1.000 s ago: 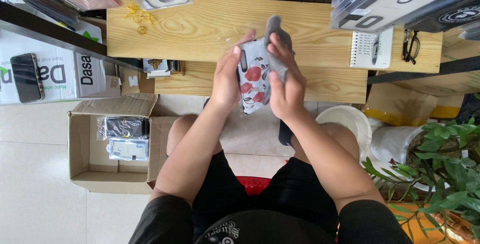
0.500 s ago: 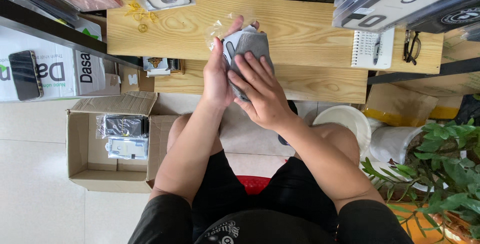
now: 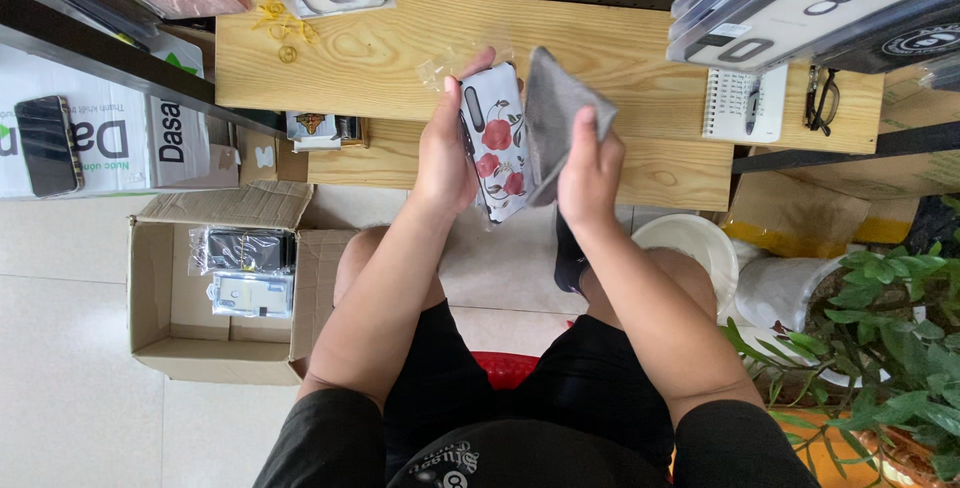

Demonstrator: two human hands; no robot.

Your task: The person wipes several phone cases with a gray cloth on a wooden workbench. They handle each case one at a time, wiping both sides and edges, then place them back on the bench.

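My left hand (image 3: 447, 144) grips a white phone case (image 3: 496, 144) printed with red flowers, held upright in front of a wooden table (image 3: 380, 58). Beside it, my right hand (image 3: 590, 170) holds a grey cloth (image 3: 553, 114) that hangs just to the right of the case, touching its edge. A crumpled clear plastic wrapper (image 3: 445, 64) lies on the table behind my left hand.
An open cardboard box (image 3: 215, 283) with packaged cases stands on the floor at left. On the table lie a spiral notepad (image 3: 743, 104), glasses (image 3: 821, 100) and yellow rubber bands (image 3: 280, 23). A dark phone (image 3: 46, 146) rests on a white box. A white bucket (image 3: 690, 245) and plant (image 3: 890, 328) stand at right.
My right hand has lifted the grey cloth off the case and drawn it to the right, uncovering the flowered back. The case stands higher than a second ago.
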